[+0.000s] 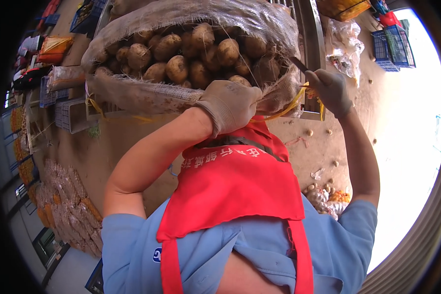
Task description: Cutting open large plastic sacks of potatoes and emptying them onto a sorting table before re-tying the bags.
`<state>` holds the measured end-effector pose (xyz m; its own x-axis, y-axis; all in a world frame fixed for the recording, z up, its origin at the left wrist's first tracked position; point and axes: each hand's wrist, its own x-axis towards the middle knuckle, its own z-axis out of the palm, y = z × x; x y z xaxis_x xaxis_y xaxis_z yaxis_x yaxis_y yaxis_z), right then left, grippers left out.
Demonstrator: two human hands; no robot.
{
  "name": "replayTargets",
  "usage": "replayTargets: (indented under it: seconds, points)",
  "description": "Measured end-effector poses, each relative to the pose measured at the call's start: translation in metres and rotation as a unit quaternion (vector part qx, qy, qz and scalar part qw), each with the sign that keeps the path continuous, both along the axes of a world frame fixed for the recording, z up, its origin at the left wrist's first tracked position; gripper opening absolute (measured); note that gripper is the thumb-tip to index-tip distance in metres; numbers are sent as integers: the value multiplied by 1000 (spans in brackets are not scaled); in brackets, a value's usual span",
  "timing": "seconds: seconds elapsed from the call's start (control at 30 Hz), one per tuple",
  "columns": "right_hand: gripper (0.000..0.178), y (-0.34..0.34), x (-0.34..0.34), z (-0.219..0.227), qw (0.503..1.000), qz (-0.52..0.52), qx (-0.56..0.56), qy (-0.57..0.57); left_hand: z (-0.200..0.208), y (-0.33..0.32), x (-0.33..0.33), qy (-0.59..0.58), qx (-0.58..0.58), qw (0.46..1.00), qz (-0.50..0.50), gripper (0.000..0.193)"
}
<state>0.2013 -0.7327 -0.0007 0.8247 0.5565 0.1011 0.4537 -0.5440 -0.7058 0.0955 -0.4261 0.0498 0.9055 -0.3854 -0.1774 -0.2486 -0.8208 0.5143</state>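
Observation:
A long mesh sack (147, 95) lies across in front of me, slit open along its top. Several brown potatoes (176, 68) show through the gap. My left hand (230, 105), in a grey work glove, is closed on the near edge of the sack at the middle right of the opening. At the sack's right end, my right hand (330, 90), gloved too, grips a knife (299, 64). The dark blade points up and left, close to the torn mesh. Yellow ties (295, 102) hang along the near side.
A metal frame (314, 34) stands beside the sack. Blue crates (397, 46) stand at the far right, others at left. Clear plastic bags (345, 46) lie right of the frame. Loose potatoes (309, 132) dot the floor. Filled sacks (66, 206) are piled at lower left.

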Motion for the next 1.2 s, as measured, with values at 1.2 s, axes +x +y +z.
replayTargets:
  seconds: [1.2]
  points:
    - [41,61,-84,-43,933,-308,183,21,7,121,-54,-219,-186,955,71,16]
